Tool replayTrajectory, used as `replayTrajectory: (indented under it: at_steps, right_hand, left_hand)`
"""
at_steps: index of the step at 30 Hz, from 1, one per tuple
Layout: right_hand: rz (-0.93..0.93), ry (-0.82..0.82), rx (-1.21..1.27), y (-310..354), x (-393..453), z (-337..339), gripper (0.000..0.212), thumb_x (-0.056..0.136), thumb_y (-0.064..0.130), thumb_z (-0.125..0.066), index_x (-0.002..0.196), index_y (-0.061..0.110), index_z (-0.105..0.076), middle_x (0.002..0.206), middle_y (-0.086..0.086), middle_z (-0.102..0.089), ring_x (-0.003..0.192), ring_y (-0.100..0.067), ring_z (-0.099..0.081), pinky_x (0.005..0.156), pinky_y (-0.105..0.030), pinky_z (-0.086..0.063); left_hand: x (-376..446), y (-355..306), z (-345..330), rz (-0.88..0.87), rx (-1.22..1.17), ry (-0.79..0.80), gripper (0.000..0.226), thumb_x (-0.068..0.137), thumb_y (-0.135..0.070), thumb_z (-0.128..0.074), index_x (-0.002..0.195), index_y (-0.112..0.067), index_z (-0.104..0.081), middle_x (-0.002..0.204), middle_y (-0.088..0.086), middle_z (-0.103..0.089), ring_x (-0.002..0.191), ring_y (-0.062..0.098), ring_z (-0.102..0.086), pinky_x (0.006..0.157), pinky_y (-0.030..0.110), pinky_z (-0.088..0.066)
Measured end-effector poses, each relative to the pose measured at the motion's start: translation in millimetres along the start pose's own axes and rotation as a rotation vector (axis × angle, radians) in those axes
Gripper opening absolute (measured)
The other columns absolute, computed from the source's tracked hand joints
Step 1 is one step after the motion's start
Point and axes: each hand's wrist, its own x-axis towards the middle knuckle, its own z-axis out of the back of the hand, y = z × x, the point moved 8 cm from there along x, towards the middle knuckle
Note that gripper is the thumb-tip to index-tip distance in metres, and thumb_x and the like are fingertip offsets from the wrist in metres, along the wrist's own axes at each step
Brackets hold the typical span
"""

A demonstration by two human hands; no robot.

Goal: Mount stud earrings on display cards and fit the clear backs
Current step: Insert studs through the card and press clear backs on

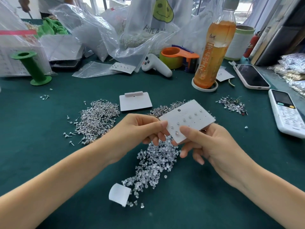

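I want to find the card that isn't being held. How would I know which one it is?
Start at the tall bottle of orange drink at the back of the green table. Look down and left, between the two heaps of metal studs, for a white card lying flat. Unlike the studded card in the hands, its face shows no earrings and it has a folded tab on top.

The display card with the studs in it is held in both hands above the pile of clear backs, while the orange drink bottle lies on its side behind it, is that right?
Nearly. The display card is held in both hands, left hand and right hand, above the clear backs, but the orange drink bottle stands upright in a white ring behind it, not on its side. The head view shows this.
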Motion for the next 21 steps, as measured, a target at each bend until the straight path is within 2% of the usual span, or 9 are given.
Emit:
replayTrajectory:
  at_steps: [4,12,16,18,21]
  right_hand:
    - [-0.037,-0.018,0.064,-5.3,1.0,4.2,0.019,0.065,0.033,-0.071,0.078,0.018,-0.074,0.083,-0.011,-0.074,0.052,-0.017,-0.065,0.035,-0.018,-0.036]
    - [0.026,-0.104,0.067,-5.2,5.4,13.0,0.027,0.065,0.027,-0.071,0.087,0.012,-0.069,0.078,-0.007,-0.074,0.047,-0.014,-0.062,0.035,-0.017,-0.036]
    - [0.087,-0.198,0.095,-3.3,7.4,23.6,0.025,0.065,0.024,-0.071,0.087,0.014,-0.067,0.075,-0.001,-0.072,0.044,-0.012,-0.058,0.035,-0.016,-0.035]
    - [0.112,-0.214,0.088,-3.2,7.4,24.4,0.023,0.065,0.024,-0.071,0.086,0.015,-0.066,0.073,0.000,-0.071,0.043,-0.011,-0.057,0.035,-0.016,-0.035]
    - [0.141,-0.221,0.060,-3.5,6.6,22.6,0.021,0.066,0.024,-0.071,0.085,0.016,-0.067,0.071,0.001,-0.071,0.042,-0.011,-0.057,0.035,-0.016,-0.036]
  left_hand:
    - [0.3,1.9,0.7,-0.004,0.021,-0.013,0.024,0.076,-0.036,-0.061,0.071,-0.014,-0.071,0.066,-0.001,-0.066,0.057,0.007,-0.055,0.053,0.013,-0.039]
    - [3.0,-3.1,9.3,-0.120,0.085,-0.075,0.020,0.083,-0.032,-0.061,0.081,-0.016,-0.072,0.070,-0.003,-0.069,0.059,0.005,-0.057,0.055,0.009,-0.041]
    - [6.4,-3.8,33.2,-0.195,0.309,-0.209,0.007,0.087,-0.015,-0.065,0.084,-0.015,-0.071,0.069,-0.005,-0.071,0.060,0.004,-0.060,0.064,0.013,-0.048]
    - [6.4,-2.0,38.0,-0.207,0.490,-0.196,0.005,0.085,-0.016,-0.068,0.084,-0.018,-0.072,0.071,-0.009,-0.071,0.063,0.003,-0.062,0.067,0.015,-0.049]
    - [5.5,-0.6,34.2,-0.235,0.693,-0.116,0.005,0.084,-0.020,-0.069,0.083,-0.023,-0.072,0.072,-0.019,-0.069,0.064,-0.005,-0.060,0.063,0.006,-0.042]
